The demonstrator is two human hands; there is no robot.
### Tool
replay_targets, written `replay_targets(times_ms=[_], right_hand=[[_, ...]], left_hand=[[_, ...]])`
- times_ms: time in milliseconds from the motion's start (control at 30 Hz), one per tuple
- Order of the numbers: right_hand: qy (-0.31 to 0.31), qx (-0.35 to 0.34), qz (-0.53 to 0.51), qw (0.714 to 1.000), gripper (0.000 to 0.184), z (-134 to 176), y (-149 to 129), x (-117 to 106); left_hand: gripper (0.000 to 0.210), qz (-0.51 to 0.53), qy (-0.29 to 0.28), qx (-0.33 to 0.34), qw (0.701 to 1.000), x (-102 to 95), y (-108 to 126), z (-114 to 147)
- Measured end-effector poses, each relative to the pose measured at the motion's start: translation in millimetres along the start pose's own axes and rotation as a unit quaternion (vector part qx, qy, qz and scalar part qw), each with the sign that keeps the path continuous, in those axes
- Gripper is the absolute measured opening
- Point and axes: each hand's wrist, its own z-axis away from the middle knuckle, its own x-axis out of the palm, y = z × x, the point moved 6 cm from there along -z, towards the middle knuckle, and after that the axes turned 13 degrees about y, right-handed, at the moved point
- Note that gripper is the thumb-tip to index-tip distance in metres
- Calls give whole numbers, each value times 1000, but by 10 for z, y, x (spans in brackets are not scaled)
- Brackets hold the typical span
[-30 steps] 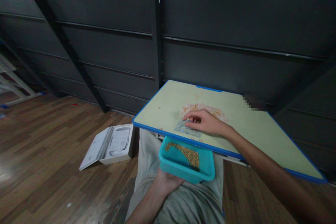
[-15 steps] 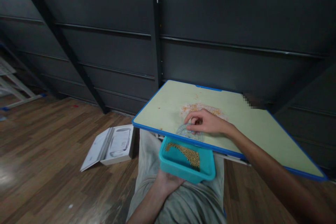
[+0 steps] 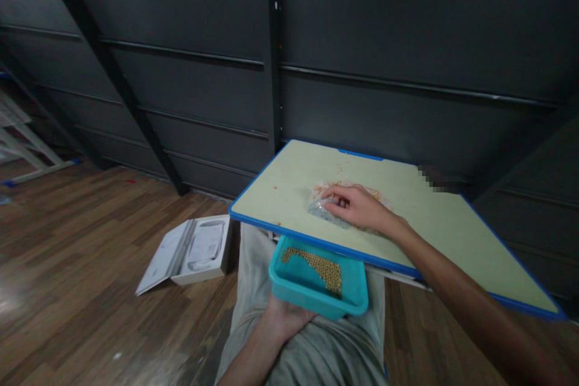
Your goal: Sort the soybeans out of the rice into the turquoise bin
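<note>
My right hand (image 3: pixel 357 205) is over the small folding table (image 3: pixel 416 211), its fingers closed on a clear, curved plastic protractor (image 3: pixel 323 211) with bluish marks. The protractor lies low at the tabletop, partly covered by the fingers. Just beyond the hand a pale patch (image 3: pixel 377 194) carries scattered orange-yellow grains. My left hand (image 3: pixel 286 316) supports a teal plastic tub (image 3: pixel 307 295) from below, over my lap; most of its fingers are hidden. Small golden-brown round beans (image 3: pixel 323 268) lie in the tub, which sits against the near table edge.
On the wooden floor to the left, an open white box (image 3: pixel 201 253) has its lid folded out. A dark panelled wall (image 3: pixel 194 84) rises behind the table. White table legs (image 3: pixel 31 145) stand at the far left. A few loose grains dot the tabletop.
My right hand and the protractor have moved away from the near table edge, toward the grains. The tub has shifted slightly left, still in my left hand.
</note>
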Motion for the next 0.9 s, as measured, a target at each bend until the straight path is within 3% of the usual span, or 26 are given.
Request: replay_targets(times_ms=[200,333,500,633,900], right_hand=[[-28,0,-30,999,20,1,-129,141],[-30,6,-7,999,18,-118,-251,300],[17,8,89,996,14,-537,-235,417],[41,19,120,992,12,-958,-144,450],[-28,-3,54,998,7,-1466,-254,685]], left_hand=[[49,-1,-37,12,999,-48,139,202],[56,4,-28,34,999,-218,303,315],[66,49,-36,46,997,-445,483,350],[56,50,-32,41,997,-438,544,384],[65,47,14,41,998,-394,594,425]])
